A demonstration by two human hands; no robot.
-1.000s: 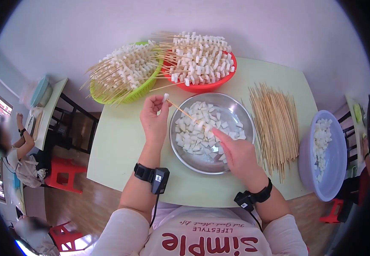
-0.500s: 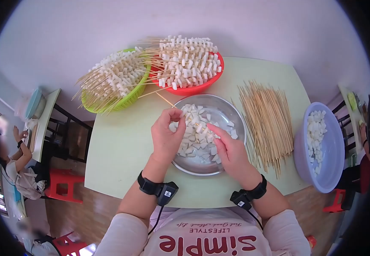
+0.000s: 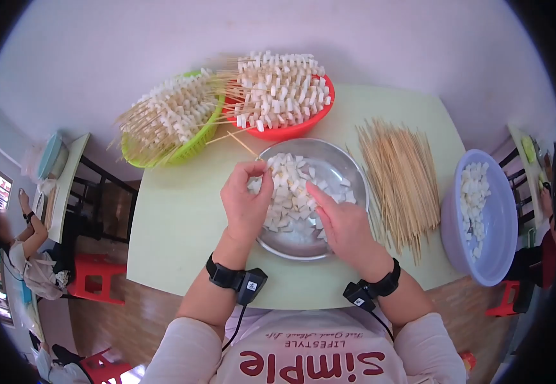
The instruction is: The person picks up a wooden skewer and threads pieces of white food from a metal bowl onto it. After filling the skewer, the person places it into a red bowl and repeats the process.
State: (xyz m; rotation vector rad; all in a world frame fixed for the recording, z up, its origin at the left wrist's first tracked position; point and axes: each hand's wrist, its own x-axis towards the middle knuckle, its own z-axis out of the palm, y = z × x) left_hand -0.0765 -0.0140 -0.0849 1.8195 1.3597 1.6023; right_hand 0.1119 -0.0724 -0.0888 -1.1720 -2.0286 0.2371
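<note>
My left hand [image 3: 245, 197] is closed, pinching a thin bamboo skewer [image 3: 243, 144] between thumb and fingers. The blunt length of the skewer sticks out up and to the left, beyond the metal bowl's edge. Its other end points over the white chunks [image 3: 284, 176] and blends in with them. My right hand [image 3: 350, 232] is over the right part of the metal bowl [image 3: 291, 251], index finger stretched forward and thumb below it. Whatever its fingertips hold among the white pieces is hard to make out.
Behind the bowl, a green basket [image 3: 195, 148] and a red basket [image 3: 291, 132] carry loaded skewers. Bare skewers [image 3: 400, 185] lie in a pile to the right. A purple basin [image 3: 501, 221] holds more white pieces. Another person [image 3: 34, 256] sits far left.
My left hand and its skewer have shifted slightly left. My right hand has drawn a little left and stays over the bowl.
</note>
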